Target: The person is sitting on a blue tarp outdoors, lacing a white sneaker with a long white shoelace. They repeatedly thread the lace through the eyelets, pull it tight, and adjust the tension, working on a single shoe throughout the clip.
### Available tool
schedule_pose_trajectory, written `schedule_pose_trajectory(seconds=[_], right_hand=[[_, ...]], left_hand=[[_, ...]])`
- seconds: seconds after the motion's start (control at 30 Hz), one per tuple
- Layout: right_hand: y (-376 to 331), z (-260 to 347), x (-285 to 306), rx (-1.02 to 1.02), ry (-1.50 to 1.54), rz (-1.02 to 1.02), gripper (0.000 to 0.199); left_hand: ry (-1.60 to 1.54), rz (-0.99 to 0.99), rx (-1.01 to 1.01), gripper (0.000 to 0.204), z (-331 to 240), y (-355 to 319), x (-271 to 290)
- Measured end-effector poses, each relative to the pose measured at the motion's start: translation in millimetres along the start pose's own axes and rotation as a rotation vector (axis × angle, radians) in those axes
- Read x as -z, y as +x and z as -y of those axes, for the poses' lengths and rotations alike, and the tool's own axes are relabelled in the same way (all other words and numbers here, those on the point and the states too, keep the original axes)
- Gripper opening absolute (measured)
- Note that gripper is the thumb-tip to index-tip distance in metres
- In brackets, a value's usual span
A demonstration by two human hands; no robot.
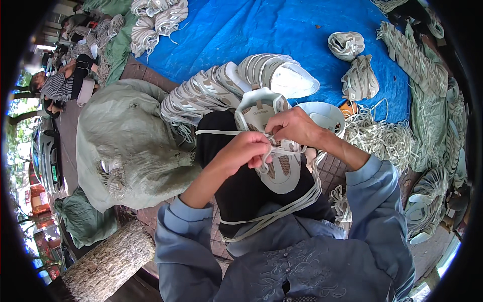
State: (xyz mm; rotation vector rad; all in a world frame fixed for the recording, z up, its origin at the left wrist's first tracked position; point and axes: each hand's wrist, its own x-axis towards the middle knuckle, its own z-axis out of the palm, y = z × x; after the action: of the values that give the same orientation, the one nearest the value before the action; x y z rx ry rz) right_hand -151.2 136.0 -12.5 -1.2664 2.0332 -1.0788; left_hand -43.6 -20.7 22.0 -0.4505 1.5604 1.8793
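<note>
A pale grey and white shoe upper [274,166] lies on my lap, tongue pointing away from me. My left hand [244,151] pinches a white lace [211,132] at the upper's eyelets, with one end stretched out to the left. My right hand [294,126] grips the lace just above, fingers closed on it near the tongue. More lace ends [282,211] trail down across my black trousers.
A stack of finished uppers [216,88] curves behind my knees on a blue tarp [261,30]. A big grey-green sack [126,146] sits to my left, a heap of loose white laces [382,136] to my right. More uppers [427,65] line the right edge. A person [63,83] sits far left.
</note>
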Motion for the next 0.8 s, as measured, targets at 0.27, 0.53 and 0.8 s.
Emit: schedule_pose_trajectory(seconds=[0.27, 0.53, 0.8], right_hand=[[4, -9, -1, -0.026, 0.127, 0.029, 0.020], [5, -9, 0, -0.062, 0.124, 0.041, 0.016], [10, -8, 4, -0.145, 0.258, 0.097, 0.017]], left_hand=[[-0.053, -0.011, 0.018, 0.034, -6, -26, 4], [1.801, -0.450, -0.771, 0.016, 4, -43, -4], [0.388, -0.110, -0.198, 0.013, -14, -45, 7]])
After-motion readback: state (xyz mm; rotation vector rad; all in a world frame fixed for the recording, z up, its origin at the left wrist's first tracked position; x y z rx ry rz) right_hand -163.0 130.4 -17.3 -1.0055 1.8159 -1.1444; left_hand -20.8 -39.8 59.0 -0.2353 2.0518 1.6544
